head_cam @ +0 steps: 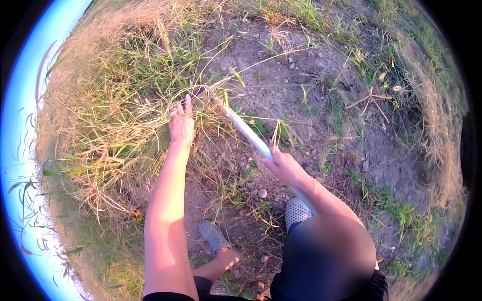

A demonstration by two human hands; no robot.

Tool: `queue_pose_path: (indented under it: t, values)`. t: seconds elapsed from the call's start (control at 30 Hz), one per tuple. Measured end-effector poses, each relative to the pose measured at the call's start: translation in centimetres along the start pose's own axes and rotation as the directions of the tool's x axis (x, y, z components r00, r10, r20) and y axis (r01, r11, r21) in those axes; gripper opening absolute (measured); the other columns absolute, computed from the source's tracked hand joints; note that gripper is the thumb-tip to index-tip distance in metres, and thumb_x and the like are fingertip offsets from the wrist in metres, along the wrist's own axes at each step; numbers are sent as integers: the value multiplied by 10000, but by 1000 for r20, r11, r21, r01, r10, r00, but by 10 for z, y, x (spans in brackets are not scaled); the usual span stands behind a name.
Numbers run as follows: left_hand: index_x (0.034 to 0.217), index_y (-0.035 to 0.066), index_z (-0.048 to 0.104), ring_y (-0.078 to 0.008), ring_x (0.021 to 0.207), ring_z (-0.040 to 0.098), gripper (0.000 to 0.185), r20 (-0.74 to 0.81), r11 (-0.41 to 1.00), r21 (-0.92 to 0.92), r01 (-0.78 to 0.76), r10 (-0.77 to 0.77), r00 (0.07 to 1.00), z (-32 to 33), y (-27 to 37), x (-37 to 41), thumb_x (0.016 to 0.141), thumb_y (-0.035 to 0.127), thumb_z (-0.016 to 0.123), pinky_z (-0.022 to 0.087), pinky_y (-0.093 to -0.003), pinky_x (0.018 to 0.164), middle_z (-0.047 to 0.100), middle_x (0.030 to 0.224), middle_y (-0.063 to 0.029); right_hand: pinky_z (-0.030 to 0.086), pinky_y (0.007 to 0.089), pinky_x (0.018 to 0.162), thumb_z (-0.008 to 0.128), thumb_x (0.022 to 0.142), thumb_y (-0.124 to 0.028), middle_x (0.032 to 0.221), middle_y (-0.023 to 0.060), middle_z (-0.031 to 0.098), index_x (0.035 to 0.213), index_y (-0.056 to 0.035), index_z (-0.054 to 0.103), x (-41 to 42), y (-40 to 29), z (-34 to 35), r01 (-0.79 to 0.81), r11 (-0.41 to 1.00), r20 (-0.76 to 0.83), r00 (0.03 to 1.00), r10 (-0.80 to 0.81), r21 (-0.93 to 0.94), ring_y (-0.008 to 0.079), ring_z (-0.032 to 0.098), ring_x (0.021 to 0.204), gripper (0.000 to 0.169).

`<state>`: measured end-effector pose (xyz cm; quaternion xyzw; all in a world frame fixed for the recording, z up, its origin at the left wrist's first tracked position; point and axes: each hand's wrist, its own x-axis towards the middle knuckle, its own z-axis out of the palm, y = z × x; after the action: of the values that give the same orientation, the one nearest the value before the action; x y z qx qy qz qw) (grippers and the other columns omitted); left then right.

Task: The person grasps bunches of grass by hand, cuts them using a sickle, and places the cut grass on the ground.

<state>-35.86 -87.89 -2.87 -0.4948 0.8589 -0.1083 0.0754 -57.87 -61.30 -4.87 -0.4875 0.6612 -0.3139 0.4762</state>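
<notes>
My left hand [182,127] reaches into tangled, partly dry grass [128,139], back upward, with the index finger stretched out and apart from the others. Stalks cross around its fingertips; no firm hold on them shows. In my right hand [285,165] is the pale, smooth handle [248,131] of a long-handled tool, with the thumb along it. The handle slants from beside my right leg up to the grass just right of my left hand. Stems lie over its far end, where a dark part shows; the tool's head is mostly hidden.
Bare, crumbly soil [278,79] with small stones lies ahead and to the right. Taller dry grass [429,124] borders the right side. My perforated clogs are below, the left clog [214,235] and the right clog [297,211]. A pale stone [262,193] lies between the arms.
</notes>
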Motion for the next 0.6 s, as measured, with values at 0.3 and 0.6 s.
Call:
queue_pose_path:
  t: [0.3, 0.6]
  values:
    - [1033, 28, 635, -355, 967, 598, 281, 72, 990, -35, -135, 137, 988, 24, -9, -19, 775, 37, 525, 531, -439, 801, 651, 992, -182, 500, 530, 662, 522, 947, -248, 797, 293, 622, 1013, 19, 390, 96, 36, 0, -238, 969, -516, 822, 240, 72, 468, 633, 757, 305]
    - [1029, 35, 628, -365, 1005, 593, 260, 50, 993, -64, -97, 100, 994, 20, 7, -26, 801, 28, 503, 521, -451, 827, 645, 1010, -186, 516, 424, 526, 515, 954, -305, 751, 216, 624, 1011, 51, 427, 124, 30, -2, -249, 937, -333, 886, 322, 245, 300, 659, 632, 372]
